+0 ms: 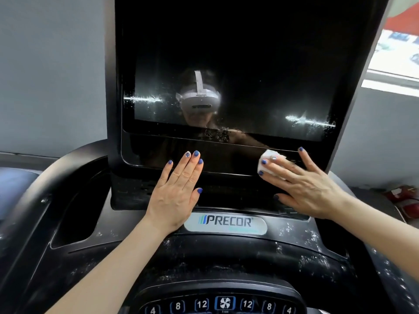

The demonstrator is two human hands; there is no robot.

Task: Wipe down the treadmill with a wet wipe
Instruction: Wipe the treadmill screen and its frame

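Note:
The black treadmill console fills the view, with a tall dark screen [238, 75] rising in the middle. My right hand [301, 184] lies flat with straight fingers on a white wet wipe [267, 158], pressing it against the glossy panel just below the screen at the right. My left hand [176, 191] rests flat and open on the same lower panel, left of centre, holding nothing. Most of the wipe is hidden under my right fingers.
A silver Precor badge [226, 222] sits below the hands. The console deck [294, 252] around it is speckled with dust. A button row with a fan key [225, 303] runs along the bottom edge. A grey wall stands at the left, a window at the upper right.

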